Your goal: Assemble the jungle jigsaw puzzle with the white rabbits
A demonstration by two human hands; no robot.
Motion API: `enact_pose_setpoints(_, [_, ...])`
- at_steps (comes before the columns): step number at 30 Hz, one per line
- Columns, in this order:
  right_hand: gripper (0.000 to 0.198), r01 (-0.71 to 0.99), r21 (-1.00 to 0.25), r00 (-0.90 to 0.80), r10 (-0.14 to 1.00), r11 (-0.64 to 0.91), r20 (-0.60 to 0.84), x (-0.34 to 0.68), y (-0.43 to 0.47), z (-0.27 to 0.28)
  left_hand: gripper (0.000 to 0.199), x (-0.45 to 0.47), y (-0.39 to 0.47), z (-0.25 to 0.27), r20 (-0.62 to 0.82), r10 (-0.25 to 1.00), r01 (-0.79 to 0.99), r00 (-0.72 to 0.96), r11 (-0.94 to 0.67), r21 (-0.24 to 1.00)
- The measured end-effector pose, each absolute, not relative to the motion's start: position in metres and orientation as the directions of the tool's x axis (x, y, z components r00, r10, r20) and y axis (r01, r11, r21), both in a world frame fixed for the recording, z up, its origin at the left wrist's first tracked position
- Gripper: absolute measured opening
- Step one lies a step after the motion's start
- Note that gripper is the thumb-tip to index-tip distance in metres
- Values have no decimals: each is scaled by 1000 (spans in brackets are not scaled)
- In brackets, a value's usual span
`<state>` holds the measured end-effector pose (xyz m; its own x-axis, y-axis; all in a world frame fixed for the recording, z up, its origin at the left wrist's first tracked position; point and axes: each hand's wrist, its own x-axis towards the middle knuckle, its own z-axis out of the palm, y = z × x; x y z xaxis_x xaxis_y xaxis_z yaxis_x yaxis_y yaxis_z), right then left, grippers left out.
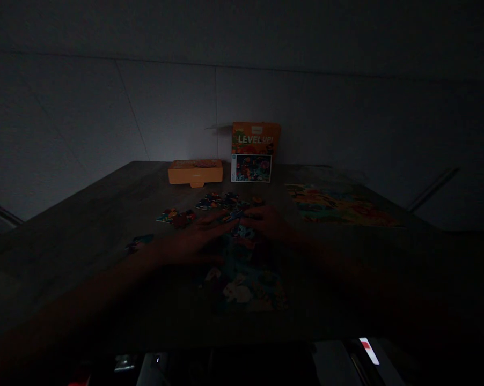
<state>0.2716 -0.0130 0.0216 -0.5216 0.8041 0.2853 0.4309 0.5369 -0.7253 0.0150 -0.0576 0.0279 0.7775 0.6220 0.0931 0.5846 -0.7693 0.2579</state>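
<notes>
The light is very dim. A partly assembled jigsaw puzzle (237, 292), with white rabbits at its near end, lies on the table in front of me. My left hand (196, 236) reaches over its upper left part, fingers stretched out and thumb apart. From the other side my right hand (268, 221) rests at the upper edge, fingers extended toward the left hand. Between the fingertips are dark blue puzzle pieces (234, 215), which both hands seem to touch. Joined puzzle pieces (215, 200) lie just beyond, and another cluster of pieces (176, 217) sits left of my left hand.
A loose puzzle section (140, 242) lies at the left. At the back stand an orange box (196, 172) and an upright "LEVEL UP!" box (256, 139) with a picture card (252, 168) before it. A finished-looking yellowish puzzle (342, 206) covers the table's right side.
</notes>
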Motion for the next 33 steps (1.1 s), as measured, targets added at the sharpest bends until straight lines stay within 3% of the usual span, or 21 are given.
enact_pose_setpoints(3, [31,446,-716,-518,807,537,282,273,-13,21,86,14,-56,26,85,650,618,756,-749,238])
enact_pose_setpoints(10, [30,663,-609,-255,897,435,362,294,9,23,79,4,-48,24,126,725,692,677,-685,227])
enact_pose_setpoints(15, [29,651,-599,-373,883,467,283,300,13,24,74,13,-58,32,27,593,558,804,-770,309])
enact_pose_setpoints(19, [32,599,-605,-503,835,524,225,297,9,18,83,21,-64,38,-19,480,454,877,-815,359])
enact_pose_setpoints(27, [53,745,-264,-597,789,613,145,300,9,17,74,19,-58,33,18,471,443,882,-842,308])
enact_pose_setpoints(33, [46,731,-323,-567,799,601,202,299,8,15,62,15,-58,31,1,454,431,891,-845,318])
